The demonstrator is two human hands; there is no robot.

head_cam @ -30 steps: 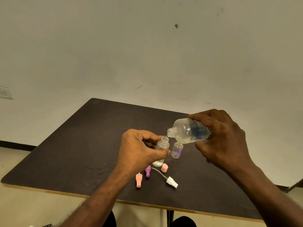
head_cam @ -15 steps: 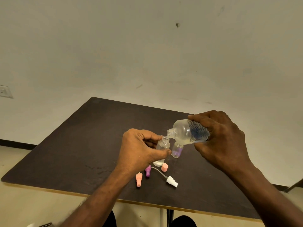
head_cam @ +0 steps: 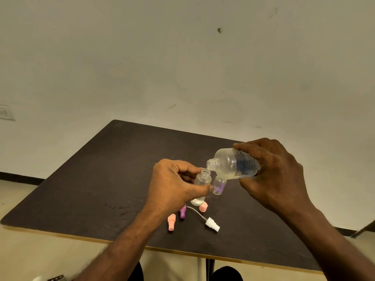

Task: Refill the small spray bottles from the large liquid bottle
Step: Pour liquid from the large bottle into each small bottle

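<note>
The left hand (head_cam: 172, 185) grasps a small clear plastic spray bottle (head_cam: 202, 184), uncapped, above the dark table (head_cam: 101, 169). The right hand (head_cam: 274, 175) grips the large clear liquid bottle (head_cam: 233, 164), tilted, mouth just over the small neck. Pouring is under way; next needs a steadier, steeper tilt

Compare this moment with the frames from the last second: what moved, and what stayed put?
Barely anything. The right hand keeps the large bottle tipped, its mouth at the neck of the small bottle in the left hand; both sit slightly lower in frame. The second small bottle, caps and white spray head have not moved.
</note>
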